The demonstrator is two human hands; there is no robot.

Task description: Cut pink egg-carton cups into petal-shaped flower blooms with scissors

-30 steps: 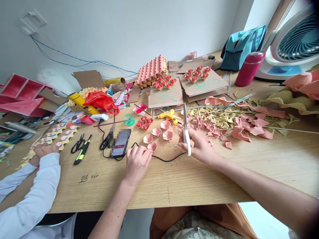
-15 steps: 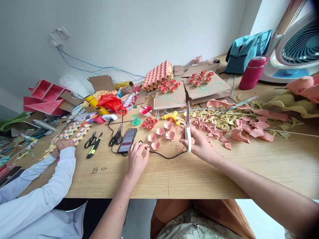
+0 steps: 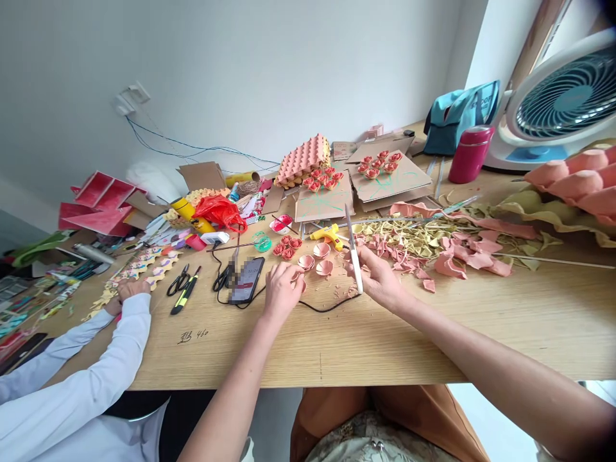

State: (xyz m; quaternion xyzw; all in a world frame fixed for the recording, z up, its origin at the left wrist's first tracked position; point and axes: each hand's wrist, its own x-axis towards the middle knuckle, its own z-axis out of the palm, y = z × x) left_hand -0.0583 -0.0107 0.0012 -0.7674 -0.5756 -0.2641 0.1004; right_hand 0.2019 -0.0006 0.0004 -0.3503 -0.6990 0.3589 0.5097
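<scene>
My left hand (image 3: 283, 292) is over the near left of a group of small pink egg-carton cups (image 3: 324, 268), its fingers bent but not seen gripping anything. It partly covers one cup (image 3: 303, 287), and its fingertips hide another spot. My right hand (image 3: 378, 277) is closed round the white handles of a pair of scissors (image 3: 356, 266), blades pointing up and away, nearly together. Behind the cups lie finished red paper-pulp roses (image 3: 287, 246) and a yellow hot glue gun (image 3: 328, 235). A phone (image 3: 247, 280) lies left of my left hand.
Pink and yellow-green carton scraps (image 3: 409, 240) spread to the right. Roses stand on cardboard sheets (image 3: 394, 183) at the back. A black cable (image 3: 327, 310) runs before the cups. At left, a co-worker's hands (image 3: 129, 292) touch painted carton pieces, near black scissors (image 3: 178, 281) and a cutter (image 3: 185, 292).
My left hand has moved right and forward from the table beside the cups to over them. The scissors have tilted leftward in my right hand. The view has shifted slightly.
</scene>
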